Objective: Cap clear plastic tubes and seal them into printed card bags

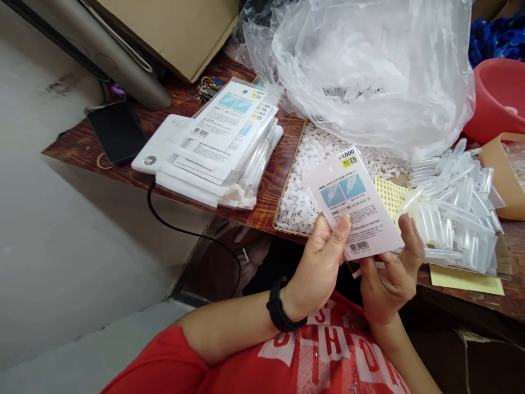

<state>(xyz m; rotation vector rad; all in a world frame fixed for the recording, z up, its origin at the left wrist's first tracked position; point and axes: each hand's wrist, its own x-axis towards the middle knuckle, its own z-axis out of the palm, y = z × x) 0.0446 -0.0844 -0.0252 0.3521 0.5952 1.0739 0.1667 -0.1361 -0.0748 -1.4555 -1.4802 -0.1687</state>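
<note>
A white printed packaging card [361, 210] with two blue pictures, a price of 1,000 and a barcode is held up in front of me. My left hand [318, 268], with a black band at the wrist, pinches its lower left side, thumb on the printed face. Curled fingers of my right hand [389, 279] grip the lower right edge; some fingertips are hidden behind the card. A bit of clear film shows below it. Just beyond the card lies a shallow cardboard tray [280, 210] of small white plastic pieces.
To the left, a stack of similar cards [221, 123] in clear sleeves sits beside a white flat device [158, 145] and a dark phone [117, 131]. Clear plastic tubes [463, 208] are heaped on the right. Behind are a large clear bag [381, 49] and a red bowl [498, 90].
</note>
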